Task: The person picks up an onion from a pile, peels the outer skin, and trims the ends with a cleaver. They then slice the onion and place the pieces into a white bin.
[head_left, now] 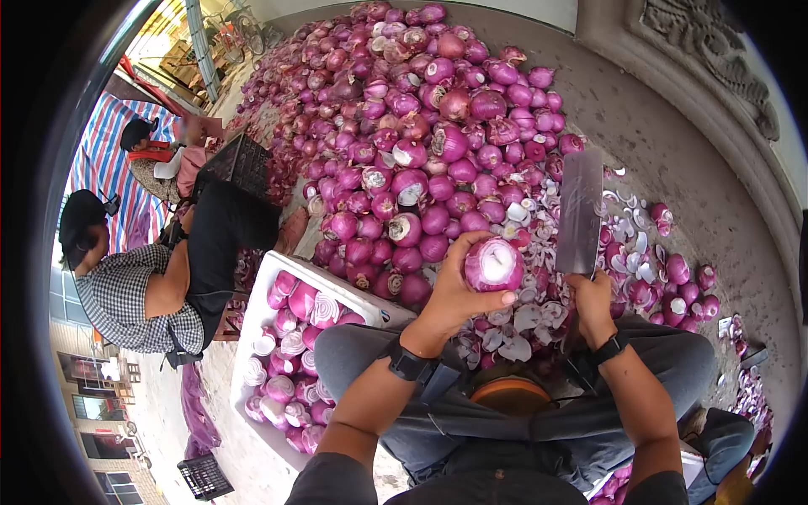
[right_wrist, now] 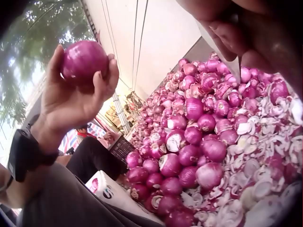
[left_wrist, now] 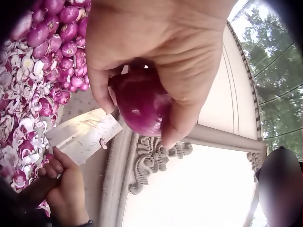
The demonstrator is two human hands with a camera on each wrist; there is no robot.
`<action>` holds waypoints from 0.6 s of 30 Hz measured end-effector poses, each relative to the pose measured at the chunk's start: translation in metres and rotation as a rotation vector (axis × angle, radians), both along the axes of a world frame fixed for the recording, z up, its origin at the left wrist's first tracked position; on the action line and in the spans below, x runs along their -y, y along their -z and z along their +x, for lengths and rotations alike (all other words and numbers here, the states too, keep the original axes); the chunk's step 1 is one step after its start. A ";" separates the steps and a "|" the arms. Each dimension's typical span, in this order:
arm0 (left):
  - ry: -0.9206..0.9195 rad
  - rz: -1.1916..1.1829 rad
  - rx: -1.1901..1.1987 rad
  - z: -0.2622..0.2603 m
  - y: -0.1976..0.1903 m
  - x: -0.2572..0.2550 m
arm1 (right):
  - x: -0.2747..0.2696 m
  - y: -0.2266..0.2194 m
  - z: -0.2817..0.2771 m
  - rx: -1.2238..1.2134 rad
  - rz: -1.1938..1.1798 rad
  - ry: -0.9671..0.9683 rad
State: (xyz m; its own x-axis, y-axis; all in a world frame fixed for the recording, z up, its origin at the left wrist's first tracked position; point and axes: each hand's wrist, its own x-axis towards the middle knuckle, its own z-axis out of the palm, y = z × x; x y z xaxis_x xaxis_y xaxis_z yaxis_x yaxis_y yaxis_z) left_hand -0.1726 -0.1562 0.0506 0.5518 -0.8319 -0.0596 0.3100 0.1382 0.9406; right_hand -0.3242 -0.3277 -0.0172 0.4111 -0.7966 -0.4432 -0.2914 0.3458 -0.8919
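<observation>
My left hand [head_left: 453, 296] holds a red onion [head_left: 493, 264] between curled fingers and thumb, its pale cut end facing up in the head view. The left wrist view shows the purple side of this onion [left_wrist: 142, 101] under the palm. My right hand [head_left: 591, 308] grips the handle of a cleaver [head_left: 581, 210], whose broad blade stands up, apart from the onion. In the left wrist view the blade [left_wrist: 85, 135] has bits stuck to it. Below both hands, peelings and cut slices [head_left: 522, 324] cover the ground in front of my knees.
A large heap of red onions [head_left: 404, 151] spreads ahead. At my left stands a white foam box [head_left: 244, 353] of trimmed onions. Two people sit at the left, one in a checked shirt [head_left: 126, 290], near a black crate [head_left: 240, 164]. A carved wall [head_left: 715, 50] borders the right.
</observation>
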 end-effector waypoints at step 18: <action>-0.084 0.072 -0.541 0.009 0.021 -0.003 | -0.029 -0.052 0.021 0.225 -0.189 -0.146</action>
State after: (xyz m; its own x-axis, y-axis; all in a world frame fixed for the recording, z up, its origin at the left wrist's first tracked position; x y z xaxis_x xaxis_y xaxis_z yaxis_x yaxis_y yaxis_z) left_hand -0.1634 -0.1535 0.0299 0.4910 -0.7695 -0.4084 0.7425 0.1244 0.6582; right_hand -0.3032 -0.2985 0.0352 0.5982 -0.7813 -0.1783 -0.1143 0.1370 -0.9840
